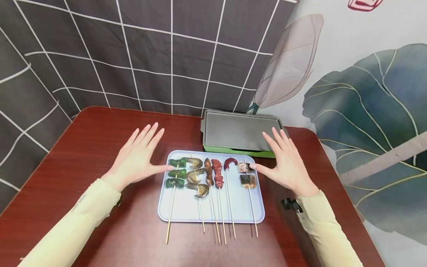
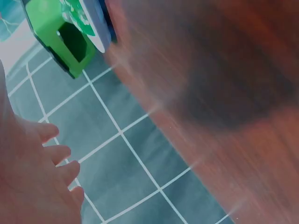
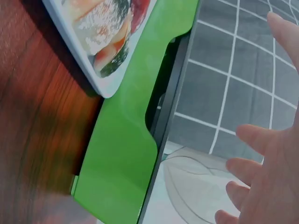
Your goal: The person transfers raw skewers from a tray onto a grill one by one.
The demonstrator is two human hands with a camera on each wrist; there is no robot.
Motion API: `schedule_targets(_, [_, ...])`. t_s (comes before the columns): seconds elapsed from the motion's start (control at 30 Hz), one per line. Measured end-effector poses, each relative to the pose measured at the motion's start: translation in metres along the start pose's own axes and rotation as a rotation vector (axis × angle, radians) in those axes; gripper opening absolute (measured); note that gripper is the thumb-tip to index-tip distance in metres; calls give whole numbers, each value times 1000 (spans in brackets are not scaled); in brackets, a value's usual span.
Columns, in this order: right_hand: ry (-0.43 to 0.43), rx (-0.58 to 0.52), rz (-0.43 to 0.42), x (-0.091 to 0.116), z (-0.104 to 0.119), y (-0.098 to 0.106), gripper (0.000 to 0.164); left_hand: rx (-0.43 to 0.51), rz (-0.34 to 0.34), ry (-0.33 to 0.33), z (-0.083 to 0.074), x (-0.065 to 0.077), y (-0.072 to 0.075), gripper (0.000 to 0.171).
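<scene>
A pale blue tray (image 1: pixel 210 215) lies on the table with several skewers across it, their sticks running past its front edge. From left to right are a green skewer (image 1: pixel 175 183), a shrimp skewer (image 1: pixel 197 176), a brown meat skewer (image 1: pixel 208 172), a red meat skewer (image 1: pixel 218 173), a dark red tentacle skewer (image 1: pixel 230 163) and a fish-piece skewer (image 1: pixel 247 181). My left hand (image 1: pixel 138 161) spreads its fingers at the tray's left side, thumb overlapping the green skewer in the head view. My right hand (image 1: pixel 288 167) mirrors it at the right, thumb beside the fish pieces. Both hold nothing.
Behind the tray stands a green electric grill (image 1: pixel 241 129) with a flat dark grey top, close to the tray's back edge. The reddish-brown wooden table (image 1: pixel 133 230) ends at a dark gridded cloth (image 1: pixel 150 55) and a white leaf-patterned cloth (image 1: pixel 360 96).
</scene>
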State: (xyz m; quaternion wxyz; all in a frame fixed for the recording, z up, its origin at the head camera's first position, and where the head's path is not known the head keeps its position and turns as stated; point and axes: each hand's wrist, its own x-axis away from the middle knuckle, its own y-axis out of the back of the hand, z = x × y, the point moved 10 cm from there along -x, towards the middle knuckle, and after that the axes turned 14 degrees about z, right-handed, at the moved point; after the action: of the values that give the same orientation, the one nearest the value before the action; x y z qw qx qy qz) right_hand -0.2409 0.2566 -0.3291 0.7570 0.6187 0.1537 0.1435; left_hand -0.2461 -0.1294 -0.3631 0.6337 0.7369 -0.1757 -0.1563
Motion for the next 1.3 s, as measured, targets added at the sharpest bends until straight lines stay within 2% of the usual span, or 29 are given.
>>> schedule_targets(0.13, [24, -11, -3, 9, 9, 3, 101, 3, -18, -37, -8, 14, -2, 117])
schedule_targets(0.4, [40, -43, 5, 25, 23, 5, 103, 33, 11, -104, -25, 45, -19, 120])
schedule_targets(0.6, [22, -103, 42, 36, 29, 0, 103, 73, 73, -155, -39, 65, -39, 127])
schedule_targets(0.8, [-1, -179, 50, 49, 35, -5, 97, 116, 154, -145, -47, 75, -54, 137])
schedule_targets(0.93, [-24, -265, 44, 59, 38, -6, 84, 151, 155, -172, -54, 78, -56, 139])
schedule_targets(1.03, [-73, -377, 63, 66, 37, -10, 71, 162, 175, -174, -55, 80, -59, 140])
schedule_targets(1.23, [-241, -722, 197, 78, 26, -45, 58, 148, 216, -176, -57, 79, -64, 136])
schedule_targets(1.3, [-277, -778, 227, 82, 24, -56, 56, 144, 224, -181, -58, 79, -66, 134])
